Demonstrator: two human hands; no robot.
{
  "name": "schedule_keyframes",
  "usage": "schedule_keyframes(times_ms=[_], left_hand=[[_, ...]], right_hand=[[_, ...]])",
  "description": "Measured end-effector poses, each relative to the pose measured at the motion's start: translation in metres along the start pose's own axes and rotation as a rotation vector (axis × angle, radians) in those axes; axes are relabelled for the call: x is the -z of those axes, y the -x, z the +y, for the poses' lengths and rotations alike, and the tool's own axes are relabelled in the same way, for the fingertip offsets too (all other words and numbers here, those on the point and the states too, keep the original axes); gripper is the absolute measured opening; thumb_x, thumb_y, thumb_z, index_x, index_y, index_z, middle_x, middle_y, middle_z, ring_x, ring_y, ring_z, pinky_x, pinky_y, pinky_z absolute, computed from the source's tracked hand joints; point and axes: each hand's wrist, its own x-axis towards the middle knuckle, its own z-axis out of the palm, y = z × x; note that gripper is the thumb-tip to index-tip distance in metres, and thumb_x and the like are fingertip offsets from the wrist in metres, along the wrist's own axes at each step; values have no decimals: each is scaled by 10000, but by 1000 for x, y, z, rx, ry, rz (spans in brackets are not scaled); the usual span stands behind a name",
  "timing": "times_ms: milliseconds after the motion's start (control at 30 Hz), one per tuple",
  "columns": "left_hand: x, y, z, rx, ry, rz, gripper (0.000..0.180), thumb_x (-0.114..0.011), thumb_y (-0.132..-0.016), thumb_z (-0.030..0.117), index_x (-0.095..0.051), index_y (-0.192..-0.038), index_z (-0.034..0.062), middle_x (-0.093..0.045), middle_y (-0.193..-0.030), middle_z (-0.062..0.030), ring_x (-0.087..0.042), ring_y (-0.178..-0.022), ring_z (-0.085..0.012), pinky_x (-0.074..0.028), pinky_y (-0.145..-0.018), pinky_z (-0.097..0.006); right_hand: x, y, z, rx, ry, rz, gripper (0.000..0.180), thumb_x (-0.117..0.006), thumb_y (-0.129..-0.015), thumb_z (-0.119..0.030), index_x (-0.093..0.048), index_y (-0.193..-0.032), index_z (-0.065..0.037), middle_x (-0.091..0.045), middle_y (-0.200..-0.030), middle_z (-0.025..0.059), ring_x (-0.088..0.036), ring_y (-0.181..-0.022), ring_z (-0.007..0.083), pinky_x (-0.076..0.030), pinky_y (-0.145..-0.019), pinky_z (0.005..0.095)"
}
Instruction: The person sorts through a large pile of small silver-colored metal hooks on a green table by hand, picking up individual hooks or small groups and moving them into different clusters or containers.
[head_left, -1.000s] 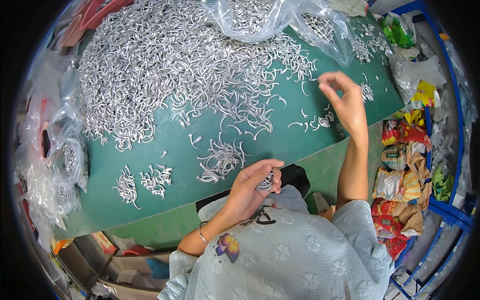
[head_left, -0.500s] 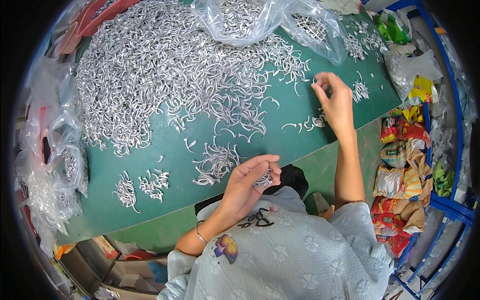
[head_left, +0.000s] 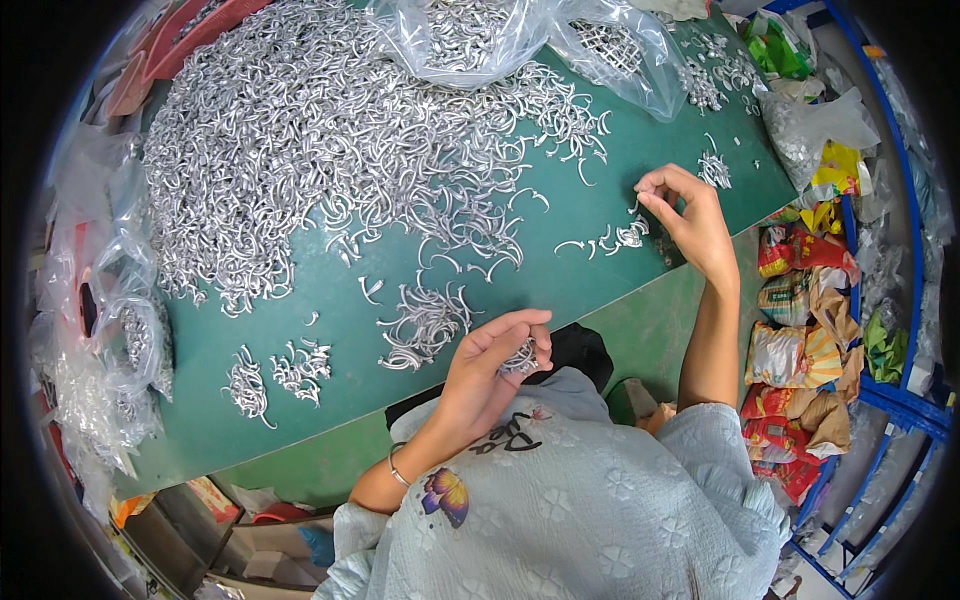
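Note:
My left hand [head_left: 495, 370] is closed around a small bunch of curved silver metal pieces [head_left: 518, 358], held over the table's near edge. To the right, my right hand [head_left: 695, 215] has thumb and forefinger pinched on a curved metal piece [head_left: 633, 209], of which only a bit shows. Just below those fingertips lies a small group of similar pieces [head_left: 628, 236]. A loose cluster of curved pieces [head_left: 430, 325] lies beside my left hand. Farther left are two small clusters, one of longer pieces [head_left: 247, 385] and one of shorter pieces [head_left: 303, 372].
A huge heap of the curved pieces [head_left: 330, 130] covers the far left of the green table [head_left: 560, 285]. Clear plastic bags [head_left: 460, 45] of metal parts stand behind it. Small piles [head_left: 714, 170] lie at the right. Filled bags [head_left: 790, 355] line a blue rack [head_left: 905, 425].
My right hand has come down and slightly right, from above the table toward the small group of pieces. My left hand stays closed on its bunch. The whole view has shifted slightly.

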Motion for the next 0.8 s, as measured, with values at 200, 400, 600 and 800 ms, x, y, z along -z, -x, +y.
schedule_keyframes(times_ms=[200,400,600,800], left_hand=[[-1,0,-4,3,22,-27,263,-498,-925,122,-559,-1125,-39,-556,-874,-73,-543,-803,-149,-464,-757,-309],[4,7,-7,28,-12,-46,254,-494,-933,143,-578,-1121,-6,-567,-876,-51,-542,-812,-120,-452,-761,-267],[14,10,-22,14,-37,-142,234,-476,-940,135,-607,-1085,7,-574,-854,-44,-539,-785,-112,-445,-706,-256],[17,13,-24,-2,52,-69,166,-471,-929,110,-584,-977,-1,-567,-813,-55,-544,-711,-127,-463,-666,-259]], right_hand=[[-32,10,-39,60,-298,-91,194,-586,-797,25,-563,-989,25,-552,-723,33,-486,-651,89,-399,-601,229],[-63,15,-66,47,-241,-258,80,-625,-764,36,-613,-843,33,-623,-763,88,-583,-666,140,-445,-604,266],[-102,1,-120,315,-327,-619,86,-638,-724,33,-592,-793,8,-585,-710,80,-532,-591,172,-407,-532,302],[-184,-9,-170,463,-293,-686,86,-636,-767,-39,-606,-833,6,-586,-736,92,-483,-547,160,-403,-526,279]])
